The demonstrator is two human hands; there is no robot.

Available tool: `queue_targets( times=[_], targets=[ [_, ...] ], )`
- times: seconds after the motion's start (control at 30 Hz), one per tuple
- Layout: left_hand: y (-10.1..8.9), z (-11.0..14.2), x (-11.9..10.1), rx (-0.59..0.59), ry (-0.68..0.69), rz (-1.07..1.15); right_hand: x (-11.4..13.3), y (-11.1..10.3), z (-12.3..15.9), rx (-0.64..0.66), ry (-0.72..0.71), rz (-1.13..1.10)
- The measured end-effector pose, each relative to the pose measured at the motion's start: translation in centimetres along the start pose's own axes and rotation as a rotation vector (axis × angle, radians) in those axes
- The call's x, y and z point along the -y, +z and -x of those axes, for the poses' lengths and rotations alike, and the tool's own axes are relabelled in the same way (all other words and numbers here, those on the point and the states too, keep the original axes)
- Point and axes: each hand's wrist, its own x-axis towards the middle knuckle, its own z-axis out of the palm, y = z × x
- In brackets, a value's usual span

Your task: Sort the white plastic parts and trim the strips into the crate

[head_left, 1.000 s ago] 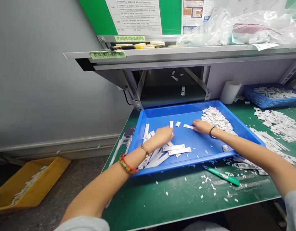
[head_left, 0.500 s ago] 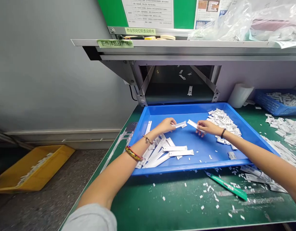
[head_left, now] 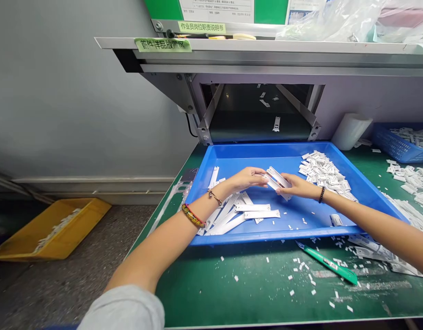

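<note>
A grey wall fills the upper left of the frame, and a yellow tray point(head_left: 94, 208) of white scraps sits on the floor at lower left. A metal shelf point(head_left: 266, 45) runs across the top, with a dark conveyor belt point(head_left: 259, 123) beneath it at centre. The green desk point(head_left: 252, 293) spreads across the lower right, strewn with small white offcuts point(head_left: 302, 265). A green marker point(head_left: 330, 265) lies on it just below the front rim of a blue tray point(head_left: 287, 149) in the middle of the frame, and a blue basket point(head_left: 390, 149) of white pieces stands at far right.

Inside the tray, a heap of small white pieces point(head_left: 323, 172) lies toward the upper right, and long white strips point(head_left: 238, 215) lie fanned at lower left. Above the tray's centre, the left hand point(head_left: 247, 179) and right hand point(head_left: 297, 187) meet, both grips closed on a few overlapping short white strips point(head_left: 277, 181). The step in hand looks like working these strips between the fingers. Because they overlap, the next move seems to call for easing them apart.
</note>
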Motion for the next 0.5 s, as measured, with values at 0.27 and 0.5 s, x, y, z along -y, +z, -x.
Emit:
queue_targets(
  times=[0.27,0.5],
  targets=[
    [-0.8,-1.7,3.0,-0.23,0.092,-0.829,-2.2,-1.2,-0.6,-0.076,0.292,-0.364],
    [0.3,-1.8,4.0,-0.209,0.179,-1.038,-2.0,-0.8,-0.6,0.022,0.311,-0.445]
  ],
)
